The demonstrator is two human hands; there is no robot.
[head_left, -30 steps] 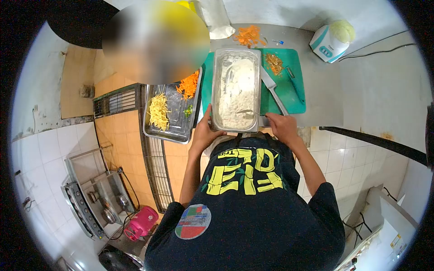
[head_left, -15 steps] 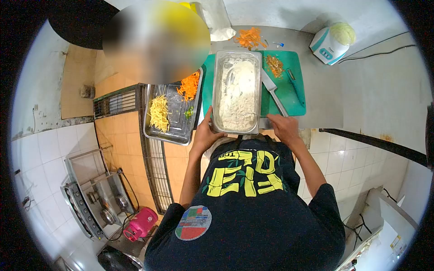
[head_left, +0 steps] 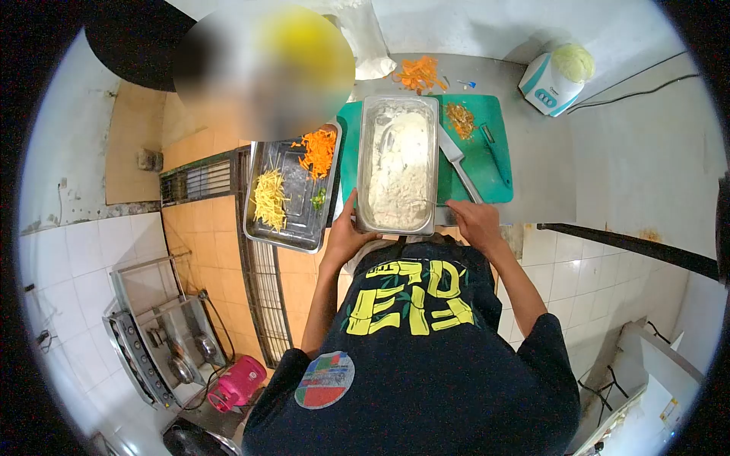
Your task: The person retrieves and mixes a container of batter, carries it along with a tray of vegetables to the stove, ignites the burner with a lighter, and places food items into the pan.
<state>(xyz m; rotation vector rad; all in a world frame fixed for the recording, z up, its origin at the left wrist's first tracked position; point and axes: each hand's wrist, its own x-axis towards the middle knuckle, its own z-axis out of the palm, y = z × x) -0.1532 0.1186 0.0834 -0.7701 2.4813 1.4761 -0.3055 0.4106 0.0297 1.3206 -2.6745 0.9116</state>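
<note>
A deep rectangular steel food pan (head_left: 435,163) holds pale, thick batter (head_left: 399,167). My left hand (head_left: 347,237) grips its near left corner, fingers along the side and thumb at the near edge. At the near right side my right hand (head_left: 477,224) is closed on a thin metal utensil (head_left: 439,204), which reaches over the rim into the batter; its head cannot be made out. A knife (head_left: 454,156) lies just right of the pan, its handle close to my right hand. Under both is a green cutting board (head_left: 487,190).
On the left, a metal tray (head_left: 300,239) carries shredded carrot (head_left: 317,152), pale yellow strips (head_left: 270,199) and green bits (head_left: 318,199). A peeler (head_left: 496,156), brown chopped bits (head_left: 461,120), carrot peelings (head_left: 420,74) and a kitchen scale (head_left: 549,90) sit farther back. A blurred person stands at upper left.
The whole view has shifted slightly, so the table sits lower. The thin utensil now shows across the pan's near right rim, held by my right hand. My left hand stays on the pan.
</note>
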